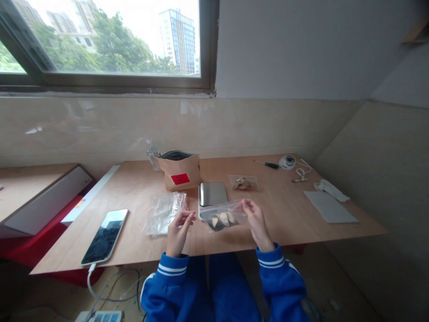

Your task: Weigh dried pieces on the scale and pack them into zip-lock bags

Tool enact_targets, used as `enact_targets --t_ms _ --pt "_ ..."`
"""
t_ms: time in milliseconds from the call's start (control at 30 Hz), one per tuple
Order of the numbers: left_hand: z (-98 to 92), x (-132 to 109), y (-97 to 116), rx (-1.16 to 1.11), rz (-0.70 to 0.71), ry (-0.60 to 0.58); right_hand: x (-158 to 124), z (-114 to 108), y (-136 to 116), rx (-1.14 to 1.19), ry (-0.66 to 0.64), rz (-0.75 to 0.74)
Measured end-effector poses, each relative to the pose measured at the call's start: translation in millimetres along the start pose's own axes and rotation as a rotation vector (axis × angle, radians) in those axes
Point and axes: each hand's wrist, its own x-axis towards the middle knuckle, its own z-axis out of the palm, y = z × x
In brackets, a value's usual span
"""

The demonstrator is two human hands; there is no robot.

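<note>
Between the thumb and fingers of my right hand (pixel 257 222) is the top right corner of a clear zip-lock bag (pixel 224 220). Pale and dark dried slices lie along the bottom of this bag, which hangs over the front part of a small kitchen scale (pixel 212 194) with a steel plate. My left hand (pixel 180 231) is just left of the bag, apart from it, its fingers curled together and nothing visible in them. Behind that hand lies a pile of clear plastic bags (pixel 164 212). A second zip-lock bag (pixel 244 182) with brownish pieces rests behind and right of the scale.
A brown paper pouch (pixel 179 170) stands open behind the scale beside a plastic bottle (pixel 152 154). A cabled phone (pixel 105 237) lies at left. On the right are a screwdriver (pixel 271 165), a white dome camera (pixel 287 162) and a white sheet (pixel 330 207).
</note>
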Motion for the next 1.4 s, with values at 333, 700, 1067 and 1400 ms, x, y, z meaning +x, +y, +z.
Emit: enact_targets --t_ms 333,700,1067,1400 --pt "-22.6 2 1 0.054 0.018 0.068 95 -81 9 -0.158 0.422 -0.148" --pt "-35.2 13 -3 0.173 0.01 0.126 66 -51 86 -0.908 0.353 -0.501" --pt "-60.5 149 68 0.408 0.25 0.699 73 -48 92 -1.008 0.419 -0.516" --pt "-45.5 170 74 0.349 0.165 0.469 31 2 40 -0.624 0.132 -0.658"
